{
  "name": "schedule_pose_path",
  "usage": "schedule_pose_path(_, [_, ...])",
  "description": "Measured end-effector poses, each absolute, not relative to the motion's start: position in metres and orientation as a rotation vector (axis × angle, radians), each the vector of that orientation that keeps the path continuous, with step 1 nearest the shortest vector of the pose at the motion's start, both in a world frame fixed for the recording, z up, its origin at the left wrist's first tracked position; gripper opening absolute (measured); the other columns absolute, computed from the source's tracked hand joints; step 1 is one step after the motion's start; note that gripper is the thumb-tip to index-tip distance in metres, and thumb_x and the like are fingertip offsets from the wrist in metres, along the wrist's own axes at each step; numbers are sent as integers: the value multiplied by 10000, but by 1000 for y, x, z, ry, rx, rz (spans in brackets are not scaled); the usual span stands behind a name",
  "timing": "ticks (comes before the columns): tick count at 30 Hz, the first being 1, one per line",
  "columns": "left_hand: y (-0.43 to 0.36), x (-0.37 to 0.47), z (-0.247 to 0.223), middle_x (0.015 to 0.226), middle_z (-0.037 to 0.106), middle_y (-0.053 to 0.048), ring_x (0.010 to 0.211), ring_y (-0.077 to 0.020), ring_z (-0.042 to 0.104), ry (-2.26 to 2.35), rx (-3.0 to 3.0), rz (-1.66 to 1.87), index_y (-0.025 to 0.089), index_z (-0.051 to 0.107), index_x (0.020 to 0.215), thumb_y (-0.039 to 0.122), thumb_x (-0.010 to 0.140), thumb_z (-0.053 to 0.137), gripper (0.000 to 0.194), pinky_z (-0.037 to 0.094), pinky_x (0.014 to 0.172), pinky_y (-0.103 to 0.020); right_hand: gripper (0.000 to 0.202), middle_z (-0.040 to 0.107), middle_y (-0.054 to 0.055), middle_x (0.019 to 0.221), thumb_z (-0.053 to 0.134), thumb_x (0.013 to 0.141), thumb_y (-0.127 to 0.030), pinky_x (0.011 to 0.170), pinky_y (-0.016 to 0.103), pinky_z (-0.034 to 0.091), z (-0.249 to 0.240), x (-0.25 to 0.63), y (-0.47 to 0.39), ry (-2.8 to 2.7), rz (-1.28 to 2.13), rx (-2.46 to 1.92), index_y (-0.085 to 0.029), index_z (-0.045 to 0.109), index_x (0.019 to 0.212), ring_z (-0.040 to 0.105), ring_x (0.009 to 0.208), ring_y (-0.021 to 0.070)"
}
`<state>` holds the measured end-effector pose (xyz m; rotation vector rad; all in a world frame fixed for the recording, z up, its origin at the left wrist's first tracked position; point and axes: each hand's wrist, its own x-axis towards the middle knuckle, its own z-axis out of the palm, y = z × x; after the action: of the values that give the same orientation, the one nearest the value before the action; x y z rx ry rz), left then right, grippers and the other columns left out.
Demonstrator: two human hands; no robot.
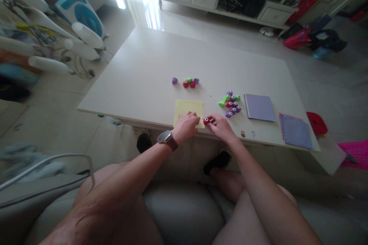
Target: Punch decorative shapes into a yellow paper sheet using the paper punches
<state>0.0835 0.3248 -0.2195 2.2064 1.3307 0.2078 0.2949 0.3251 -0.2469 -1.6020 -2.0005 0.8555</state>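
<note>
A square sheet of yellow paper (pixel 184 108) lies at the table's near edge, with small marks like punched holes down its right side. My left hand (pixel 187 122) rests on the sheet, fingers spread, a watch on the wrist. Between the fingers of my right hand (pixel 220 125) is a small red craft punch (pixel 206 121) with an eye-like button, set at the paper's right edge. Whether the paper sits in its slot, I cannot tell. Beyond the sheet are a purple punch (pixel 174 80) and a red punch (pixel 185 84) among others. To the right clusters a group of several purple, green and red punches (pixel 229 104).
A stack of purple paper (pixel 260 107) lies on the white table (pixel 149 61), right of the punches. Farther right is a bluish sheet pack (pixel 295 131). Two tiny items, one a brown figure (pixel 243 133), lie near the front edge. Tiny paper bits (pixel 209 92) are scattered mid-table.
</note>
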Motion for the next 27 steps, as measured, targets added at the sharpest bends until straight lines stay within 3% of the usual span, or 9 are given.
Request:
schedule_pose_path(9, [325, 82, -221, 1287, 667, -95, 1276, -296, 559, 1398, 2267, 276, 225, 696, 1084, 180, 854, 700, 234, 415, 1120, -577, 163, 716, 79, 1056, 716, 886, -203, 858, 374, 555, -239, 296, 323, -2101, 689, -1596, -208, 717, 1050, 677, 968, 246])
schedule_pose_path(14, [326, 78, -223, 1547, 550, -106, 1514, -366, 381, 1388, 2277, 186, 276, 689, 1285, 241, 879, 755, 413, 316, 1201, -715, 125, 729, 84, 1037, 673, 940, -220, 887, 380, 541, -222, 296, 321, -2167, 605, -1507, -209, 757, 1032, 681, 968, 248])
schedule_pose_path(18, [326, 78, -224, 1612, 493, -124, 1572, -402, 297, 1365, 2253, 125, 298, 674, 1367, 245, 914, 741, 461, 248, 1170, -840, 167, 749, 88, 1004, 628, 982, -227, 911, 382, 523, -217, 294, 318, -2221, 599, -1520, -221, 794, 998, 687, 961, 254])
schedule_pose_path(27, [327, 78, -223, 1626, 473, -117, 1573, -409, 299, 1335, 2244, 118, 338, 672, 1396, 220, 919, 730, 495, 247, 1165, -846, 160, 784, 79, 996, 667, 958, -201, 900, 353, 519, -221, 290, 318, -2178, 646, -1556, -240, 820, 935, 713, 944, 247])
